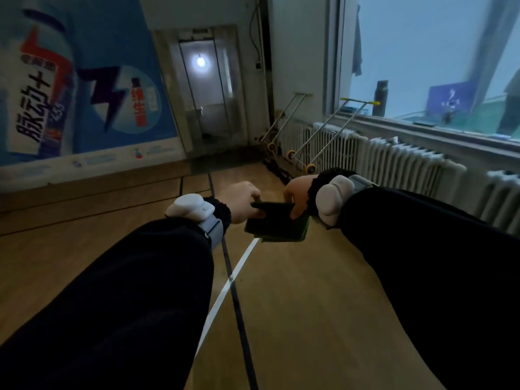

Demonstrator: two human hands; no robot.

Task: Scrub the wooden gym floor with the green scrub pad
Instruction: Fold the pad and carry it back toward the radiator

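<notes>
In the head view, the green scrub pad is held above the wooden gym floor, pinched by the left hand at 9 o'clock and the right hand at 3. Scrubbing seems not yet begun; lowering is called for. Radiators are seen under the window.

Gym hall: lined wooden floor

Both arms reach forward in dark sleeves. The left hand and right hand pinch with curled fingers.
</notes>
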